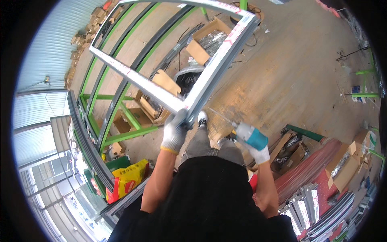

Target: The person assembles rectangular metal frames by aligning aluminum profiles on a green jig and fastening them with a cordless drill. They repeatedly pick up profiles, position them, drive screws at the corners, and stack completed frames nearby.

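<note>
A metal window frame [157,89], covered in white protective film with red print, lies on a green rack [130,139] with dark-padded rails. My left hand [176,128], in a white and grey knit glove, grips the frame's near corner. My gloved right hand [257,152] holds a teal and grey power drill [251,135]. Its long thin bit points up and left towards the frame, apart from it. The drill's body hides most of the right fingers.
Under the rack stand an open cardboard box [198,50] of wrapped parts and a lined bin [189,79]. A yellow and red bag [130,178] sits at left. At right are red wrapped material [305,169], profile bundles [307,208] and another cardboard box [347,169].
</note>
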Demonstrator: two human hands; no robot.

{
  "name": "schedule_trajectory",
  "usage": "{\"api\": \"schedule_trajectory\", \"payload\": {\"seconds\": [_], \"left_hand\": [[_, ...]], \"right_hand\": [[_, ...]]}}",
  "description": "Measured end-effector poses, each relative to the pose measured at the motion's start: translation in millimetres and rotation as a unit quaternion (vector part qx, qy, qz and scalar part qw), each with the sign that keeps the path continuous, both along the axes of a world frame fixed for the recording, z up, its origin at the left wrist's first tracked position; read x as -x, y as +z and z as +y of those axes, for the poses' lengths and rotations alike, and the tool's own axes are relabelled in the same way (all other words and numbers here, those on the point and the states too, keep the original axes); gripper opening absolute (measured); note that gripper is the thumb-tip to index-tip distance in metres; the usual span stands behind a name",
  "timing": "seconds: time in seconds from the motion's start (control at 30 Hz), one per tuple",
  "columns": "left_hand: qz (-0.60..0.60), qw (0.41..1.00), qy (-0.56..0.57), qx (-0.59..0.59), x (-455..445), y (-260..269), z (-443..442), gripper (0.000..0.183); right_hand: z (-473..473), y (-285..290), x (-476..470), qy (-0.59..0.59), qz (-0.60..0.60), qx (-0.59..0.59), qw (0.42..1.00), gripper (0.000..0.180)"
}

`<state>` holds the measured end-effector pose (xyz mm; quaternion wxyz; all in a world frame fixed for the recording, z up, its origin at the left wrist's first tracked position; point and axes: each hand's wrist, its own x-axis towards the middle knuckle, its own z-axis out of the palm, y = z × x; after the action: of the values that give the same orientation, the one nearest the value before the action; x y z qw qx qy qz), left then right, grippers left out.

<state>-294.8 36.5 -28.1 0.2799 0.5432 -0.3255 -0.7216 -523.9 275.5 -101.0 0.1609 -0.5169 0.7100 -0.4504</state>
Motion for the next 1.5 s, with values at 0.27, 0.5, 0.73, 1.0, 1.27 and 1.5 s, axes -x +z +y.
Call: {"api": "schedule_trajectory", "payload": {"seconds": [0.27,0.5,0.73,1.0,1.27,1.5], "left_hand": [[-0.011,0.994,0.1,-0.034,-127.5,3.1,2.8,0.03],[-0.046,0.973,0.075,-0.215,-160.0,27.4,53.4,0.013],[-0.02,0.984,-0.131,-0.117,-63.3,62.6,66.4,0.029],[0.043,0.961,-0.249,-0.114,18.0,69.3,51.7,0.031],[0.138,0.945,-0.281,-0.101,97.6,71.3,11.3,0.034],[0.174,0.934,-0.311,0.004,148.1,73.3,-22.5,0.028]], "right_hand": [[58.6,21.7,16.4,-0.074,-0.143,-0.075,0.984,0.036],[66.2,18.4,14.2,-0.12,-0.252,-0.081,0.957,0.034],[47.5,17.9,21.8,-0.11,-0.232,-0.062,0.964,0.036],[45.1,42.9,29.7,-0.124,-0.164,-0.061,0.977,0.038],[33.6,81.9,42.3,-0.163,-0.087,-0.065,0.981,0.03],[5.9,111.0,71.1,-0.144,0.031,-0.058,0.987,0.027]]}}
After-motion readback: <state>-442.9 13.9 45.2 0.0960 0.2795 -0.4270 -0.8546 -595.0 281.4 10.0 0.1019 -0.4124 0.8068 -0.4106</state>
